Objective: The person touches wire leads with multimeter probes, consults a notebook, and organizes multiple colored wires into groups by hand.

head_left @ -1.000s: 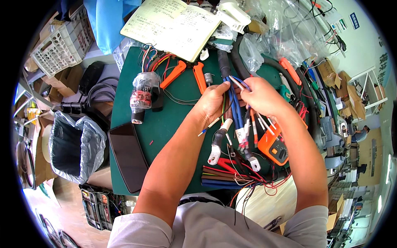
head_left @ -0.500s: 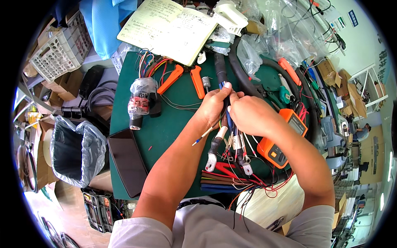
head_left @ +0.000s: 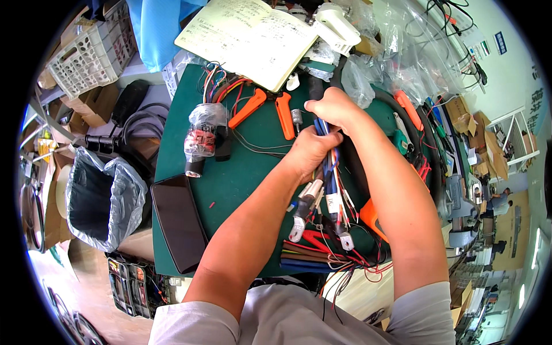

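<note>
A thick black cable [head_left: 315,88] runs toward me from the far side of the bench, its blue, white and thinner wires [head_left: 332,172] fanning out at the near end. My left hand [head_left: 313,148] is closed around this wire bundle. Farther up, my right hand [head_left: 334,108] grips the cable where the wires leave the black sheath; its palm side is hidden. Two silver cable lugs hang below my hands, a left lug [head_left: 296,229] and a right lug [head_left: 346,241]. White sleeves cover parts of the thicker wires.
Orange-handled pliers [head_left: 267,112], a plastic-wrapped connector [head_left: 201,138] and a black phone-like slab [head_left: 179,224] lie on the green mat [head_left: 241,184]. An open notebook [head_left: 247,40] is at the back. An orange multimeter [head_left: 371,218] is partly behind my right forearm. A lined bin [head_left: 106,198] stands left.
My right hand has slid up the cable, away from me, and now sits apart from the left. The left hand is slightly lower on the wires. The whole view has shifted a little.
</note>
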`<state>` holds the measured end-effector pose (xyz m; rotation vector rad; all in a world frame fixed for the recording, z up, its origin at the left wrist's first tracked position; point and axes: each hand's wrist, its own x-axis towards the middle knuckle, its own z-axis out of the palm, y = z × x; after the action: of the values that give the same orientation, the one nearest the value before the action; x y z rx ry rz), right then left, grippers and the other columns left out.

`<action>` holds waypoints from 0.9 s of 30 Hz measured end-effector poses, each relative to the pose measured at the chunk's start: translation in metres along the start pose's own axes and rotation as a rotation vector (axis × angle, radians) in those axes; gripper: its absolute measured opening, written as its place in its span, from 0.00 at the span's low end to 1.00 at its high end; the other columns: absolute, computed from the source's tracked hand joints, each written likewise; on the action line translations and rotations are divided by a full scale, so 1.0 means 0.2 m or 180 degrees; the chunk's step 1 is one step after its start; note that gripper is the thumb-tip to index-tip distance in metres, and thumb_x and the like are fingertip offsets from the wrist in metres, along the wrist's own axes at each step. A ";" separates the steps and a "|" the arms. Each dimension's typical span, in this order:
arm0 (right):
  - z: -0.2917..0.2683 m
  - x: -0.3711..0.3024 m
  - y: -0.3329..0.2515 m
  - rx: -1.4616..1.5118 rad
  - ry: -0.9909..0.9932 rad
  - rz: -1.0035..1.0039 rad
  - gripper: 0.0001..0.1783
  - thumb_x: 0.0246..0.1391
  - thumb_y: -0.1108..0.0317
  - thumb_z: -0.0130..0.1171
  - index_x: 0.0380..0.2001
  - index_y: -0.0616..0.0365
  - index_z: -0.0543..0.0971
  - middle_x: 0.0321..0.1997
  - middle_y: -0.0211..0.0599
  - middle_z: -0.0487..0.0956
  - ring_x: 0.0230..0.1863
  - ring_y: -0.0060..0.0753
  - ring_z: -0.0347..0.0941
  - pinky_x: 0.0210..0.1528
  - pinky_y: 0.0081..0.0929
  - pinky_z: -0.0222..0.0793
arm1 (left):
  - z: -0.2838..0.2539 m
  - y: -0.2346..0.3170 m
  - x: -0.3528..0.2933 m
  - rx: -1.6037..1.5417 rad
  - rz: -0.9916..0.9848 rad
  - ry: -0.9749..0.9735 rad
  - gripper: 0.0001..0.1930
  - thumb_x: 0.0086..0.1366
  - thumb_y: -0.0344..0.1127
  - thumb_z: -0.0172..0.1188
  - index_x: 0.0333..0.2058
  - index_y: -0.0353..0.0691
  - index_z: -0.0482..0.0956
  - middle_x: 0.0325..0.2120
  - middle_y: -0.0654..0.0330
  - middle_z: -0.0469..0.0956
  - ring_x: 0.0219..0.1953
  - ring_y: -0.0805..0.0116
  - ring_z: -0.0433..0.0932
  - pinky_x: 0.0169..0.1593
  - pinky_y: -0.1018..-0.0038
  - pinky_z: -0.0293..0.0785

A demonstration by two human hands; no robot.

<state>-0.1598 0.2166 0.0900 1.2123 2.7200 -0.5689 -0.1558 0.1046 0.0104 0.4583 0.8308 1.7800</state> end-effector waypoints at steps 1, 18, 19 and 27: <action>0.03 0.03 0.00 0.0471 -0.0109 0.0147 0.19 0.50 0.62 0.60 0.32 0.73 0.79 0.34 0.56 0.80 0.35 0.47 0.79 0.38 0.41 0.75 | 0.00 0.00 -0.01 0.0118 0.0043 -0.0055 0.16 0.59 0.40 0.65 0.36 0.37 0.71 0.20 0.64 0.70 0.17 0.73 0.72 0.21 0.75 0.70; 0.11 0.16 0.12 0.4198 -0.1126 0.0765 0.05 0.52 0.69 0.58 0.28 0.57 0.74 0.20 0.29 0.73 0.19 0.25 0.69 0.29 0.28 0.76 | -0.01 0.05 -0.02 -0.0272 -0.0071 -0.0199 0.07 0.58 0.32 0.56 0.32 0.35 0.71 0.22 0.61 0.71 0.19 0.73 0.70 0.22 0.74 0.66; 0.12 0.16 0.12 0.4195 -0.1104 0.0773 0.05 0.52 0.68 0.58 0.27 0.58 0.74 0.20 0.29 0.73 0.19 0.26 0.69 0.29 0.29 0.76 | -0.01 0.05 -0.01 -0.0303 -0.0069 -0.0221 0.07 0.58 0.32 0.56 0.32 0.35 0.71 0.22 0.61 0.71 0.19 0.73 0.69 0.22 0.74 0.66; 0.11 0.07 -0.01 0.2000 -0.0162 0.0774 0.12 0.50 0.67 0.58 0.18 0.61 0.75 0.19 0.36 0.73 0.19 0.30 0.68 0.24 0.31 0.65 | 0.00 -0.02 0.04 -0.0086 0.0006 -0.0031 0.09 0.58 0.28 0.58 0.36 0.30 0.73 0.24 0.59 0.76 0.20 0.72 0.74 0.25 0.73 0.72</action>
<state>-0.1725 0.2165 0.0665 1.5847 2.3598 -1.4582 -0.1561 0.1131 0.0069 0.4498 0.7987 1.7872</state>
